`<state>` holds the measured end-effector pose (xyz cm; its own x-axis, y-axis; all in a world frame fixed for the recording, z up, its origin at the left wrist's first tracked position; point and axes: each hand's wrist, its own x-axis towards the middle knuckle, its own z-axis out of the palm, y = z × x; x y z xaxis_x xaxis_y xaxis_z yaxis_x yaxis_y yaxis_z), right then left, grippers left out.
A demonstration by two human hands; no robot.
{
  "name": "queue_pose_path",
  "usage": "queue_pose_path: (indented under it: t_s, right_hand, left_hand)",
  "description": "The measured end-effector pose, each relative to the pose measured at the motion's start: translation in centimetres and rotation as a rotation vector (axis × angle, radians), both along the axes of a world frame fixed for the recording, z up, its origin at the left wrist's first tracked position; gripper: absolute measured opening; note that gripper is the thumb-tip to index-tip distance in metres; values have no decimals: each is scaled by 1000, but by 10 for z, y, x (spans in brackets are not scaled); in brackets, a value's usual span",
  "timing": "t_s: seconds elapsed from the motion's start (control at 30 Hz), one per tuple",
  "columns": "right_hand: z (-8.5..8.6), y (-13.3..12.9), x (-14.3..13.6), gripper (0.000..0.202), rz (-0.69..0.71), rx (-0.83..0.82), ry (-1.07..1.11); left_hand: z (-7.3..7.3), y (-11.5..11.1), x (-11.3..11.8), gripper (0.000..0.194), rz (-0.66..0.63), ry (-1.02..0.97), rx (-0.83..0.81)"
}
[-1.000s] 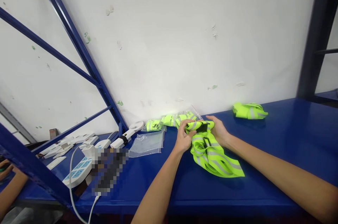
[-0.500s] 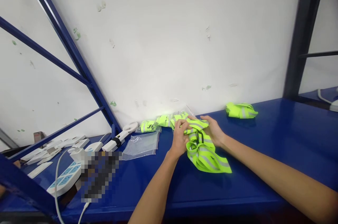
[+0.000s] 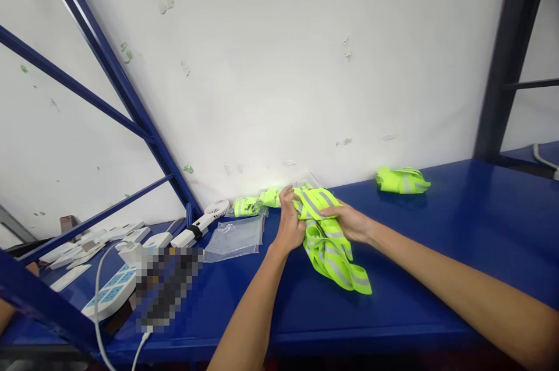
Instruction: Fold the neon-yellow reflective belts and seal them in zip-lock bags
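Both hands hold one bundle of neon-yellow reflective straps (image 3: 331,257) with grey stripes, just above the blue tabletop. My left hand (image 3: 291,221) is closed around its left side. On the right side, my right hand (image 3: 349,221) pinches a strap, thumb on top and the other fingers underneath, mostly hidden. The bundle's loops hang down toward me. Behind my left hand, more neon straps (image 3: 271,197) lie along the wall, some in clear plastic bags. A flat clear plastic bag (image 3: 236,238) lies left of my left hand.
A folded neon strap bundle (image 3: 402,180) lies at the back right. On the left are a white handheld fan (image 3: 198,226), a power strip (image 3: 114,292) with cables and several white flat pieces (image 3: 72,278). Blue rack posts (image 3: 117,68) rise at the left, a dark post (image 3: 506,56) at the right.
The bundle has been turned in the hands, and its black buckle is now out of sight. My left hand has moved slightly up and left; the right thumb now lies over the strap.
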<state>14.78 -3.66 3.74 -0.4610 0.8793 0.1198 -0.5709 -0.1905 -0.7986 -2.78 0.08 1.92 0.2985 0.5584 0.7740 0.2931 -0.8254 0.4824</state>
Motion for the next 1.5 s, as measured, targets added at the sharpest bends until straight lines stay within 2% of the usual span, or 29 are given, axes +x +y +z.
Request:
queue_pose_path:
  t_s: [0.1, 0.2, 0.27, 0.33, 0.4, 0.5, 0.6, 0.73, 0.83, 0.93, 1.03, 1.17, 1.37, 1.5]
  right_hand:
    - [0, 2, -7, 59, -155, 18, -10]
    - [1, 8, -7, 66, -298, 70, -9]
    - [0, 15, -1, 68, -431, 106, -54]
    - [-2, 22, 8, 63, -582, 193, -173]
    - [-4, 28, 17, 53, -702, 406, -325]
    - [-5, 31, 26, 43, -779, 761, -494]
    - [-6, 27, 25, 46, -862, 902, -606]
    - [-13, 24, 22, 49, -1000, 1003, -749]
    - [-24, 29, 25, 56, -929, 1077, -848]
    - [-33, 37, 30, 64, -817, 1192, -895]
    - [-37, 39, 35, 72, -647, 1264, -952]
    - [-38, 35, 42, 72, -416, 1319, -1002]
    - [-33, 48, 63, 61, -273, 1240, -1028]
    - [-34, 48, 68, 60, -231, 1202, -1078]
  left_hand:
    - [-3, 1, 7, 69, -109, -302, -330]
    - [-9, -1, 23, 51, -281, -576, -776]
    - [-12, -5, 34, 42, -420, -631, -1014]
    - [-12, -10, 42, 41, -502, -644, -1162]
    - [-10, -15, 46, 40, -517, -654, -1249]
    - [-8, -20, 48, 44, -586, -620, -1359]
    - [-8, -24, 49, 49, -661, -593, -1366]
    - [-6, -24, 50, 44, -603, -538, -1249]
    - [-3, -18, 40, 52, -556, -401, -1192]
    - [1, -9, 20, 65, -476, -344, -1215]
    - [5, 0, -2, 76, -415, -307, -1253]
    - [3, 8, -19, 73, -380, -257, -1278]
    - [-8, 8, -10, 64, -388, -252, -1259]
    - [-9, 7, 3, 77, -303, -320, -1267]
